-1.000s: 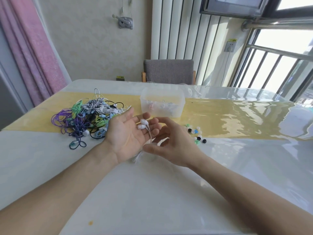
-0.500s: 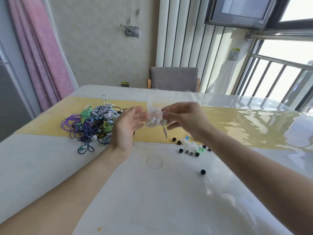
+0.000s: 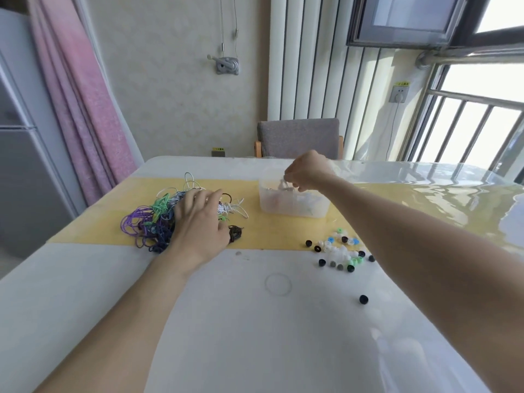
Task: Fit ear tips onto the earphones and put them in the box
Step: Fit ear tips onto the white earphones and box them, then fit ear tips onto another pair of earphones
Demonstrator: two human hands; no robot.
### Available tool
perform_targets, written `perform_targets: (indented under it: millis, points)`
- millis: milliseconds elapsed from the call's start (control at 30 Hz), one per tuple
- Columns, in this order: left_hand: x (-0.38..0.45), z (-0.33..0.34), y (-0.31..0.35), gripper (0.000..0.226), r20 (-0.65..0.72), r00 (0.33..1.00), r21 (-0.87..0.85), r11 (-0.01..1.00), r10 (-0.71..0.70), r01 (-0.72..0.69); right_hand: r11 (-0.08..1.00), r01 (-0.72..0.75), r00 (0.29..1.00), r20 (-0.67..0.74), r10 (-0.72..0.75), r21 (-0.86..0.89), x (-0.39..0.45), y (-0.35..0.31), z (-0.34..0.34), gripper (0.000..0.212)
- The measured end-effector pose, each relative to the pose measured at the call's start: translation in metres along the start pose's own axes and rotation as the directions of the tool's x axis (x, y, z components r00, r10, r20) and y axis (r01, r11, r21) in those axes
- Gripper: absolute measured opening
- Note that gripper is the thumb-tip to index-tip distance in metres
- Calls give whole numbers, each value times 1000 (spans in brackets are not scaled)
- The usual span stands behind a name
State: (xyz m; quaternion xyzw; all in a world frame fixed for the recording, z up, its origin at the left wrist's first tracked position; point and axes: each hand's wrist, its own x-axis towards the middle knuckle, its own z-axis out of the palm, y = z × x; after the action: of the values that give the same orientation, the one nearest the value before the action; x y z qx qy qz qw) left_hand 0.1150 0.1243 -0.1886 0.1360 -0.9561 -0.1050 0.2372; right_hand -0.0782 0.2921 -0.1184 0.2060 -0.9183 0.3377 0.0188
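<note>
A translucent plastic box (image 3: 292,207) stands on the yellow runner. Over its open top my right hand (image 3: 307,171) has its fingers curled down round a white earphone cable (image 3: 285,185) that hangs into the box. To the left lies a tangled pile of earphones (image 3: 153,222) in purple, green, navy and white. My left hand (image 3: 200,222) rests palm down on the pile's right side with fingers spread. Loose ear tips (image 3: 338,252) in black, white, blue, green and grey are scattered right of centre, and a single black tip (image 3: 363,299) lies nearer to me.
The white glossy table (image 3: 255,336) carries a yellow runner (image 3: 278,231) across its middle. A grey chair (image 3: 297,137) stands behind the far edge. A pink curtain (image 3: 82,109) hangs at the left and a barred window (image 3: 467,131) is at the right.
My right hand has carried the white earphones from in front of me to over the box. My left hand has let go and moved left onto the earphone pile.
</note>
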Motion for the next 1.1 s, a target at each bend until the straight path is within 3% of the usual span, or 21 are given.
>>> perform_targets:
  millis: [67, 133, 200, 333, 467, 533, 700, 800, 967, 1100]
  points:
    - [3, 5, -4, 63, -26, 999, 54, 998, -38, 39, 984, 56, 998, -6, -57, -170, -4, -1, 10, 23]
    - [5, 7, -7, 54, -61, 997, 85, 995, -37, 42, 964, 169, 974, -117, -196, -207, -7, -3, 19, 20]
    - [6, 8, -9, 39, -84, 996, 94, 995, -25, 33, 917, 337, 906, -190, -378, -213, -18, -8, 30, 18]
    - [5, 9, -9, 31, -96, 995, 128, 991, -12, 24, 770, 574, 804, 15, -594, -277, -46, -30, 56, 23]
    - [5, 10, -10, 36, -121, 992, 137, 990, -16, 33, 643, 559, 813, 190, -551, -524, -46, -38, 85, 41]
    - [5, 9, -11, 31, -142, 990, 129, 991, -18, 36, 632, 544, 823, 207, -528, -551, -45, -38, 94, 35]
    - [5, 9, -11, 26, -155, 987, 107, 993, -31, 48, 732, 505, 819, -15, -574, -457, -48, -36, 92, 21]
    - [5, 9, -10, 29, -165, 985, 103, 993, -43, 60, 761, 540, 778, -131, -614, -359, -48, -33, 73, 17]
    - [4, 7, -1, 33, -296, 955, 14, 1000, -6, 11, 743, 625, 720, -190, -667, -238, -56, -29, 45, 11]
    - [5, -1, 5, 51, -442, 897, -138, 988, 4, -73, 786, 618, 768, -221, -601, 12, -68, -27, 30, 11]
